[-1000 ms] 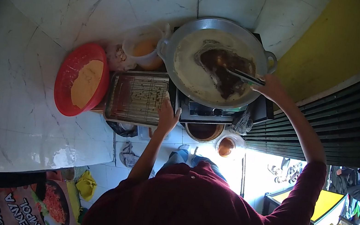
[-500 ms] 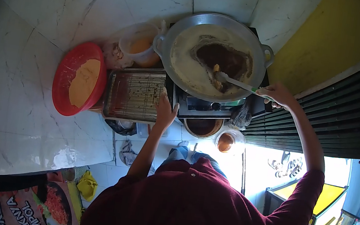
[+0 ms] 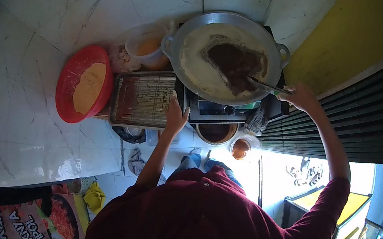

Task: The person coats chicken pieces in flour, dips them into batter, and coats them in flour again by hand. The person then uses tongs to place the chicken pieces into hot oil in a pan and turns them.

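The pan (image 3: 185,76) holds foamy, dark-centred liquid; the red bowl (image 3: 69,76), pale powder. The tongs (image 3: 269,86) dip into the pan — right-hand (image 3: 298,97) fingers closed round their handle. Left-hand (image 3: 176,114) fingers, slightly apart, touch the rack tray (image 3: 143,97).
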The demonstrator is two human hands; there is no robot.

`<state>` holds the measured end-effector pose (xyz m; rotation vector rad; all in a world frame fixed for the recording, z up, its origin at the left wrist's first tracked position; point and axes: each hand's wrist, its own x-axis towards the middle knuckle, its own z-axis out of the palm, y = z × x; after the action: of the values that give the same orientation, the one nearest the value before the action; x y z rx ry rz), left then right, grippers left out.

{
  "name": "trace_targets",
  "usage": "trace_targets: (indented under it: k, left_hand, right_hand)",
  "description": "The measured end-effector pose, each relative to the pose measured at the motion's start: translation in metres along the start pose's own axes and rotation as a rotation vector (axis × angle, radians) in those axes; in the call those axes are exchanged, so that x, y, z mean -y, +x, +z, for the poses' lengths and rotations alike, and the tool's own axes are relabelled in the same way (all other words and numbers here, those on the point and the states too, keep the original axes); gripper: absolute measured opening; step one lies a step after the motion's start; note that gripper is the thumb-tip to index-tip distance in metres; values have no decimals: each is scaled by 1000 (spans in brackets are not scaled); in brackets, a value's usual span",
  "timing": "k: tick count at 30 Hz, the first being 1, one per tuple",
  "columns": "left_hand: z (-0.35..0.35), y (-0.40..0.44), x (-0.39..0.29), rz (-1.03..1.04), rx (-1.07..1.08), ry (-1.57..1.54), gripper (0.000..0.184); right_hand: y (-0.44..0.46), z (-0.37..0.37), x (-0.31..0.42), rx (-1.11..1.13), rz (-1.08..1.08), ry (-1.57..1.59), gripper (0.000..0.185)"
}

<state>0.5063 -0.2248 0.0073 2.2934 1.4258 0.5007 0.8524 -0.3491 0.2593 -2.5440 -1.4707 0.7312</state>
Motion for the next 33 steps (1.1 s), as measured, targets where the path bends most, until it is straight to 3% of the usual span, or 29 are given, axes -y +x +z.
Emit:
trace_targets:
  k: [3, 7, 9, 12, 18, 22, 24, 31, 33]
  left_hand:
    - [-1, 1, 1, 2, 7, -7, 68]
    - [4, 1, 3, 8, -14, 31, 67]
    - [5, 1, 4, 9, -22, 27, 67]
    - [5, 0, 3, 9, -18, 25, 67]
    - [5, 1, 4, 5, -17, 19, 68]
    - [4, 0, 4, 4, -20, 21, 67]
    - [4, 1, 3, 7, -18, 14, 67]
    - [-2, 1, 0, -17, 29, 4, 66]
    - [-1, 1, 0, -11, 27, 9, 66]
  right_hand:
    - [6, 5, -7, -169, -190, -137, 40]
    - [1, -7, 6, -167, -135, -146, 41]
    - [-6, -19, 23, -19, 30, -40, 41]
    - [-12, -28, 42, 81, 71, -34, 40]
    - [3, 10, 38, -79, -67, -163, 42]
    - [8, 26, 36, -67, -83, -160, 43]
    - [12, 38, 24, -208, -181, -197, 40]
    - [-3, 45, -3, -262, -218, -95, 42]
    - [-11, 36, -4, -150, -124, -20, 48]
